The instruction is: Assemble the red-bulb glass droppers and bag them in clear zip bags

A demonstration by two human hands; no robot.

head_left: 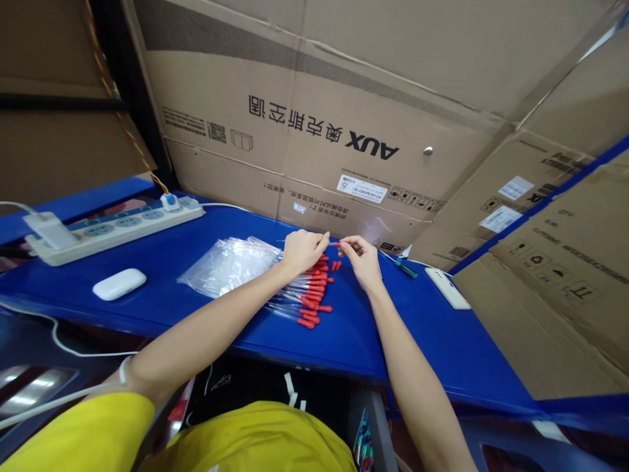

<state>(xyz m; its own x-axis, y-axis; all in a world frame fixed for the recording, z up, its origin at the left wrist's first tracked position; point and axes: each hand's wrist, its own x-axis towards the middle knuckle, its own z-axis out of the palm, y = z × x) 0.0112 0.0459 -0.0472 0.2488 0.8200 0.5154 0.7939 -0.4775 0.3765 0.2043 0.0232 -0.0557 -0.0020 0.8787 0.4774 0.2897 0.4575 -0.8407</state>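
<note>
Over the back of the blue table, my left hand [304, 250] pinches a thin clear dropper whose tube sticks out to the left. My right hand [363, 261] closes its fingertips on the red rubber bulb [335, 244] at the dropper's right end. Whether bulb and tube are fully joined cannot be seen. Below my hands lies a row of clear droppers with red bulbs [314, 292], bulbs pointing right. A few loose red bulbs [337, 265] rest just right of the row. Clear plastic bags [230, 265] lie left of it, partly behind my left forearm.
A white power strip [122, 229] with plugs runs along the left, near a white earphone case [119, 284]. To the right lie a green-handled screwdriver [405, 267] and a white phone-like slab [447, 288]. Cardboard walls [314, 157] enclose the blue table [417, 341] behind and right.
</note>
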